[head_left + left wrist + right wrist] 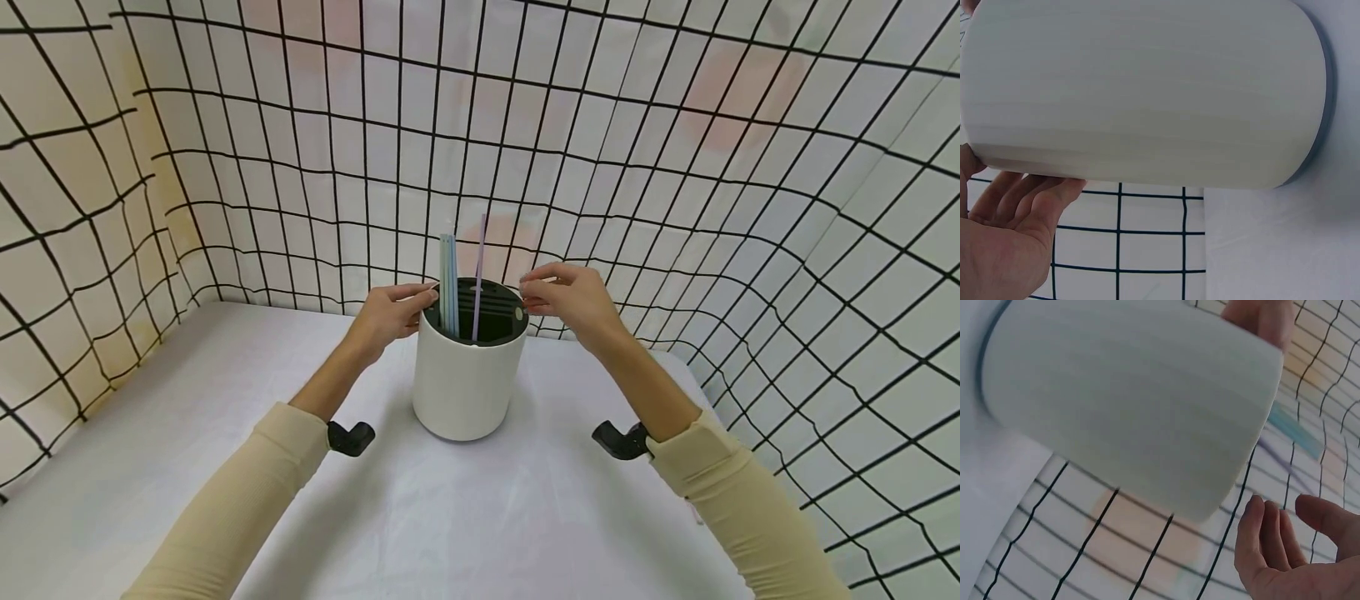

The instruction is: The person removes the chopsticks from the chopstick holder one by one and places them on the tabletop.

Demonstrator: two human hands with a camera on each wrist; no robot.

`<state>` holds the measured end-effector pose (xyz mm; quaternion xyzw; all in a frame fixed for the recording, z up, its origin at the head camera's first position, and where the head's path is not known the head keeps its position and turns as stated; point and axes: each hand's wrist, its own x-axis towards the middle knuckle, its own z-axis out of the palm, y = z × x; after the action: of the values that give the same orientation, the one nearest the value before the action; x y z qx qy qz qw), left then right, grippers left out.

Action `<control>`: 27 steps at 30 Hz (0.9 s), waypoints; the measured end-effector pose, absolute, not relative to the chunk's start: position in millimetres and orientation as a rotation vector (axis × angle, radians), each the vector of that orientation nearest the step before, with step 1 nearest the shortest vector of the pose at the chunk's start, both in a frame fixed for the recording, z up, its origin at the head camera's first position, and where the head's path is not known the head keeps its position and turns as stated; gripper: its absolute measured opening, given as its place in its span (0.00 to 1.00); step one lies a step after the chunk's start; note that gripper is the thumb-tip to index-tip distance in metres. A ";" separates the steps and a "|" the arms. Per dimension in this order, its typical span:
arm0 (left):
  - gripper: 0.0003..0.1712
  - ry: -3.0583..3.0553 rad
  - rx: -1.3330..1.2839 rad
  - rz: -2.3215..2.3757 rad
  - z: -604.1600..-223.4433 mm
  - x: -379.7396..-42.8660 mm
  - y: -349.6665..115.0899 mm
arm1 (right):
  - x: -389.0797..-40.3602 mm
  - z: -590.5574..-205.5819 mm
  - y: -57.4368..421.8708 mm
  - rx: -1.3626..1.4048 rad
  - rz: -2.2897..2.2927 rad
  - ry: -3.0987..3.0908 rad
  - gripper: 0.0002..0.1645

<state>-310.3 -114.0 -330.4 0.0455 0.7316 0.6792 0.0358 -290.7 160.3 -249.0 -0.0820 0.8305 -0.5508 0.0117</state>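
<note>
A white cylindrical holder with a black slotted top stands upright on the table. Several thin pale blue-green sticks rise from its left part, and one purple stick leans slightly beside them. My left hand holds the holder at the left of its rim, thumb at the top edge and fingertips against the outer wall. Near the right of the rim is my right hand, its fingers loosely bent and a gap showing between them and the holder in the right wrist view.
White cloth covers the table. A black wire grid rises behind the holder and along both sides, with pale sheeting behind it. Black wrist cameras sit at both cuffs.
</note>
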 end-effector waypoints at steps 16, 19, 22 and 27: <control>0.28 2.225 0.137 2.096 -329.4 -309.6 -114.0 | -292.8 -258.3 110.2 -0.330 -1.664 2.594 0.15; 0.28 2.223 0.132 2.094 -330.0 -309.4 -113.8 | -294.5 -260.9 108.2 -0.315 -1.676 2.576 0.16; 0.28 2.228 0.126 2.088 -330.3 -309.2 -113.5 | -295.6 -262.7 107.0 -0.283 -1.663 2.587 0.16; 0.29 2.254 0.124 2.075 -330.3 -309.3 -113.0 | -296.9 -265.2 105.4 -0.243 -1.606 2.627 0.16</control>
<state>-309.3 -113.0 -330.3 0.0405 0.7347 0.6761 0.0377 -296.9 105.4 -265.2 -0.0787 0.8503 -0.5197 0.0265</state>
